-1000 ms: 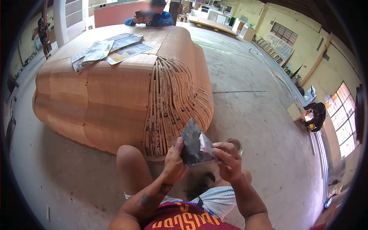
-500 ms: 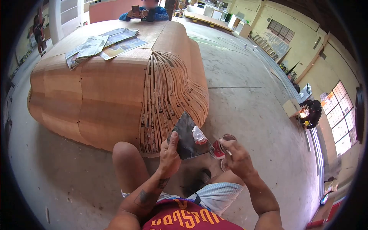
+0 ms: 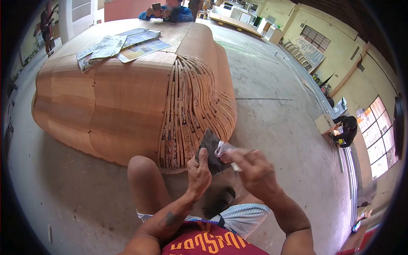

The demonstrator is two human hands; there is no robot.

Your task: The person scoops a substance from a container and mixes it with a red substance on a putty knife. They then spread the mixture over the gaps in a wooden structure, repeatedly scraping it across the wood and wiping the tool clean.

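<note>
My left hand (image 3: pixel 199 175) grips a dark, flat mixing board (image 3: pixel 208 145) by its near edge, thumb on top. On the board sits a lump of white paste (image 3: pixel 220 148) with a pinkish tint below. My right hand (image 3: pixel 258 171), blurred by motion, is closed around a small tool with a pale handle (image 3: pixel 236 166), and its fingers are right at the paste. Just beyond the board stands a large curved wooden body (image 3: pixel 123 106), its near corner made of many bent slats (image 3: pixel 195 97) with gaps between them.
Newspaper sheets (image 3: pixel 104 47) lie on top of the wooden body. Behind it a person in blue (image 3: pixel 182 16) holds up a phone. Another person in dark clothes (image 3: pixel 349 129) crouches at right beside a box (image 3: pixel 324 123). Long metal lengths (image 3: pixel 349 170) run along the right wall.
My right hand has moved up and left from the red can to the white paste on the board. The can is now hidden behind it. My view has shifted slightly.
</note>
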